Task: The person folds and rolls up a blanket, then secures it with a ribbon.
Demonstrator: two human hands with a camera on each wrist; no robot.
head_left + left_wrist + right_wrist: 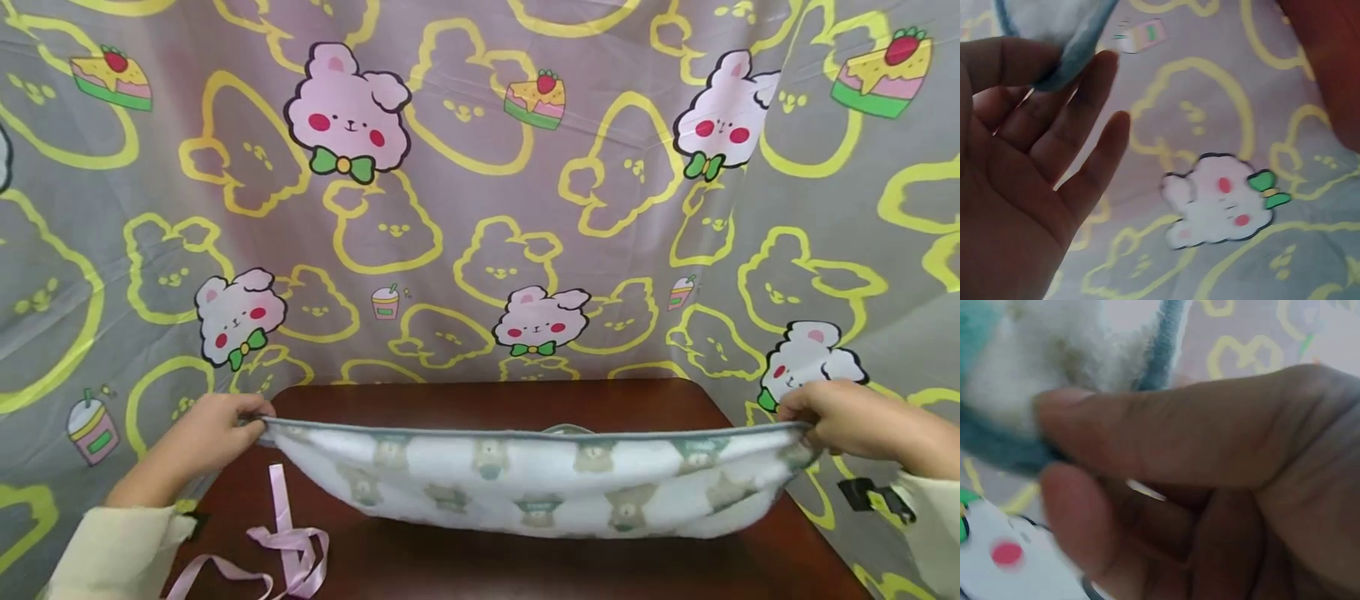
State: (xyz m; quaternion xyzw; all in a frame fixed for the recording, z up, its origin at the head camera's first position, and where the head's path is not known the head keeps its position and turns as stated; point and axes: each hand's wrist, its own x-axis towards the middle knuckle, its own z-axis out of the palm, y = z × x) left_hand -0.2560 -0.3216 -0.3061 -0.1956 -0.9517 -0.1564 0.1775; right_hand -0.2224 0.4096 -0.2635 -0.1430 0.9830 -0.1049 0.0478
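Note:
A white towel (525,483) with bear prints and a blue-grey edging is stretched above the table between both hands, its lower part sagging in a curve. My left hand (217,429) pinches the upper left corner; in the left wrist view the edged corner (1063,72) sits between thumb and fingers. At the upper right corner, my right hand (847,417) grips the towel between thumb and forefinger. The right wrist view shows the fluffy cloth (1072,350) and its edging close up. Behind the towel's top edge, a greyish rounded rim (567,430) peeks out, mostly hidden.
A pink ribbon (279,500) lies loosely looped on the left of the dark red-brown table (480,400). Grey fabric with rabbit and cake prints (450,192) hangs behind the table and along both sides.

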